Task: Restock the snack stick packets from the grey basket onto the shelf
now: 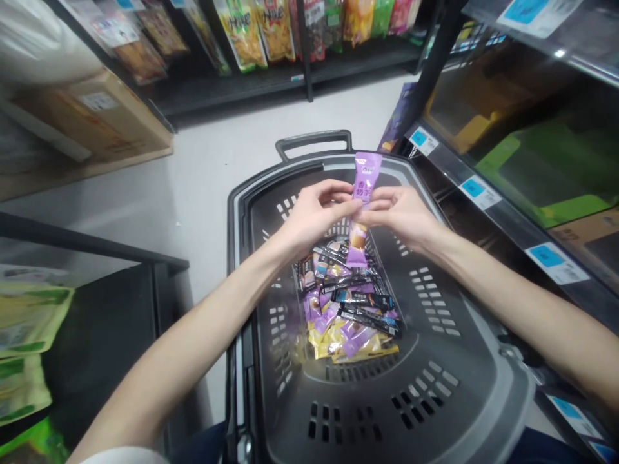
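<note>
Holding one purple stick packet in both hands, over a grey basket; step in hand, as I judge it, is steadying this single packet between fingertips. Left hand: narrow pinch, thumb and fingers at the packet's left edge. Right hand: likewise narrow, at the right edge, fingertips of both hands close together near its middle. Any next move calls, I judge, for light, matched pressure; the thin wrapper would probably crease or twist if one side led. Position: packet runs lengthwise away from me, printed face towards me, far end projecting beyond my fingers, near end below them. That near end overlaps in view a loose pile of packets, purple, black and yellow, inside the basket; whether it touches them, I cannot tell.
</note>
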Motion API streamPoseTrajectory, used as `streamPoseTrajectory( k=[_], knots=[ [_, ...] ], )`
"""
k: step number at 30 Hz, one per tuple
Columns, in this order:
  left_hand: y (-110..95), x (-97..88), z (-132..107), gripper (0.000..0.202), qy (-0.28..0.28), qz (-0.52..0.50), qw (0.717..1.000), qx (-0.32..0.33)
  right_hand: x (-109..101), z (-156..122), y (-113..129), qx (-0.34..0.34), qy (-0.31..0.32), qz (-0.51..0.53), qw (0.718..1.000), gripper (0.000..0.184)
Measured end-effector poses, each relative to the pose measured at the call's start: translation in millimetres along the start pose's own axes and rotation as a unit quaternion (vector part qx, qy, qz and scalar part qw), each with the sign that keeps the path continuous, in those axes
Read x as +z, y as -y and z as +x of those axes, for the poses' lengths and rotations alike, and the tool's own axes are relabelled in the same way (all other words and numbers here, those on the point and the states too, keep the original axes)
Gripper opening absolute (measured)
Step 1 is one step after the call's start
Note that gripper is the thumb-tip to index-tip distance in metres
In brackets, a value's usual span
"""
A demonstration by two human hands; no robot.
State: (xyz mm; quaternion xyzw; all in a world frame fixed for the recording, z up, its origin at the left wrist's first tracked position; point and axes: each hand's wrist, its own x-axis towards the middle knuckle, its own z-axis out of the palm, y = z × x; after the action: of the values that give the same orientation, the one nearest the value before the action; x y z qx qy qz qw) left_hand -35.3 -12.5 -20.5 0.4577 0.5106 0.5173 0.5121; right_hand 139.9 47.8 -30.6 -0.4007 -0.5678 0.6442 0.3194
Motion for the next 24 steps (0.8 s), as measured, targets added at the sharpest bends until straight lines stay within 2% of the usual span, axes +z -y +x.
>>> streamPoseTrajectory(
  k=[4, 12, 19, 24],
  knots=[
    [1.6, -0.5, 0.8, 0.032, 0.014, -0.003, 1.000, 0.003, 0.1, 0.2, -1.8, 0.005, 0.023, 0.010, 1.000, 0.044],
    [2.9, -1.9, 3.1, 0.023, -0.012, -0.036, 0.999, 0.000, -0.5, -0.9, 0.7, 0.045, 0.089, 0.013, 0.995, 0.042],
    [2.7, -1.3, 3.1, 0.026, -0.009, -0.034, 0.999, -0.006, 1.0, -3.3, 4.7, 0.054, 0.035, 0.006, 0.998, 0.040],
    [2.8, -2.0, 3.4, 0.029, 0.007, -0.027, 1.000, -0.010, 0.1, -2.6, 2.7, 0.052, 0.022, 0.012, 0.998, 0.042]
  ],
)
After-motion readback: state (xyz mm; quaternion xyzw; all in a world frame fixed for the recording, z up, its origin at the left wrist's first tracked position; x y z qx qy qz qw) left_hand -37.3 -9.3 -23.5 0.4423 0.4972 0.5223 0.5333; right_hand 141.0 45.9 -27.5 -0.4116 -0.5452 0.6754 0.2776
